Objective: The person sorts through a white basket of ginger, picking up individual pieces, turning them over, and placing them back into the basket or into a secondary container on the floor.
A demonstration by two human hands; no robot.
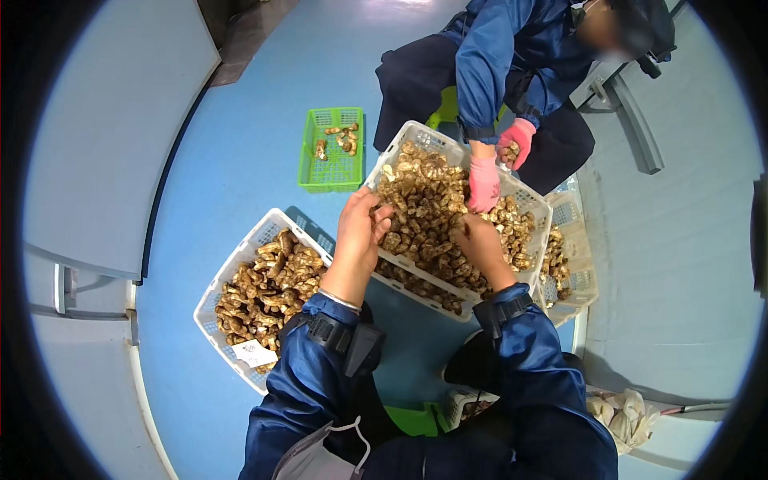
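Observation:
Brown-and-cream mushrooms [420, 210] fill a white plastic crate [441, 135] in front of me; it rests above another crate of mushrooms. My left hand [361, 225] is at the crate's left rim, its fingers half curled and apart, with nothing visible in them. Over the middle of the pile, my right hand [480, 243] reaches down with bent fingers among the mushrooms. Its fingertips are partly hidden, so whether it grips one is unclear. Just beyond it, a co-worker's pink-gloved hand [483, 183] touches the same pile. The co-worker's other gloved hand [521, 141] holds a mushroom.
A green plastic basket [331, 179] with several mushrooms stands on the blue floor [240, 150]. To my left is another white crate [210, 294] of mushrooms with a paper slip [255, 353]. A further crate [579, 288] sits at the right wall. The co-worker sits opposite.

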